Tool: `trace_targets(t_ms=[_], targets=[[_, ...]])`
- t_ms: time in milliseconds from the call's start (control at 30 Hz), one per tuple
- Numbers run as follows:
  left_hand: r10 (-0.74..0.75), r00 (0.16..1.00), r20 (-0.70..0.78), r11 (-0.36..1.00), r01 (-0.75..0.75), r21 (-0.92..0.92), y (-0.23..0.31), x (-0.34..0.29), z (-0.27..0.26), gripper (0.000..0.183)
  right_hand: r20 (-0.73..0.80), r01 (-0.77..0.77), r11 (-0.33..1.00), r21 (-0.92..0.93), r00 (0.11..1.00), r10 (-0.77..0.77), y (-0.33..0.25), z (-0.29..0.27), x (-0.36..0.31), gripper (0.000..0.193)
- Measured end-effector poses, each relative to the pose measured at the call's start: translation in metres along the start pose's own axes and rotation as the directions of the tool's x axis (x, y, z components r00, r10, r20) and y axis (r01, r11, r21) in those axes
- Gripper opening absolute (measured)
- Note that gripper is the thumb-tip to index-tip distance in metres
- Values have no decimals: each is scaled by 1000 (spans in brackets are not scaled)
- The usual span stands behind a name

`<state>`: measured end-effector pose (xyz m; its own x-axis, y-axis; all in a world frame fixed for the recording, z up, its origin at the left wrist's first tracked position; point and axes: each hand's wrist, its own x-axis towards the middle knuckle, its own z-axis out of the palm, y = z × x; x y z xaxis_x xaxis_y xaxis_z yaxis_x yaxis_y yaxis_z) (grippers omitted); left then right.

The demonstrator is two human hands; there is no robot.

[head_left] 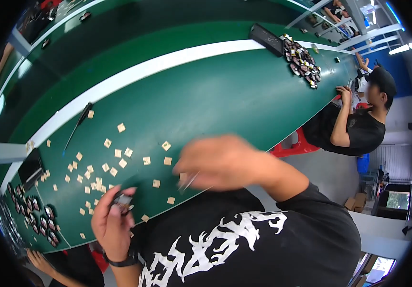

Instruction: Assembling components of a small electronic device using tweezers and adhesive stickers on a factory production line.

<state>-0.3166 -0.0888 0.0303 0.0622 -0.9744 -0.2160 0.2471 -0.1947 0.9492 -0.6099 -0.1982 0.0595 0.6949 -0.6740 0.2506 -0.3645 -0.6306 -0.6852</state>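
Observation:
Near the table's front edge, my left hand (109, 224) is closed around a small black part (122, 201) with a shiny face; its exact kind I cannot make out. Off to the right, my right hand (220, 161) is smeared by motion, with a thin metal tool like tweezers (189, 182) sticking out from its fingers. Between and beyond both hands, many small beige square pieces (146, 160) lie scattered on the green table (206, 95). One beige square (183, 177) lies just by the tweezers.
A black pen (77, 126) lies at the left. A black box (31, 168) stands beside several dark parts (36, 217) at the far left. Toward the far right are a dark bin (266, 40) and a heap of black parts (302, 61). A co-worker (366, 115) sits at right.

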Motion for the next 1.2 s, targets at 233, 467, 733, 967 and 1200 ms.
trace_targets(t_ms=[233,467,733,967,1200], targets=[[147,858,-492,983,-73,167,-6,-21,-79,31,-801,-803,325,-500,571,179,177,-145,-139,31],[293,675,-677,952,-142,271,18,-16,-128,37,-669,-764,45,-644,591,450,263,-219,-206,39],[385,247,-889,923,-125,365,27,-61,-217,34,-573,-661,-49,-749,609,548,312,-242,-214,32],[569,93,-817,793,201,575,0,-69,-322,28,-530,-595,200,-779,794,297,246,-190,-200,23],[578,45,-815,754,352,554,-8,-69,-363,30,-535,-512,387,-767,843,56,148,-117,-147,19]])
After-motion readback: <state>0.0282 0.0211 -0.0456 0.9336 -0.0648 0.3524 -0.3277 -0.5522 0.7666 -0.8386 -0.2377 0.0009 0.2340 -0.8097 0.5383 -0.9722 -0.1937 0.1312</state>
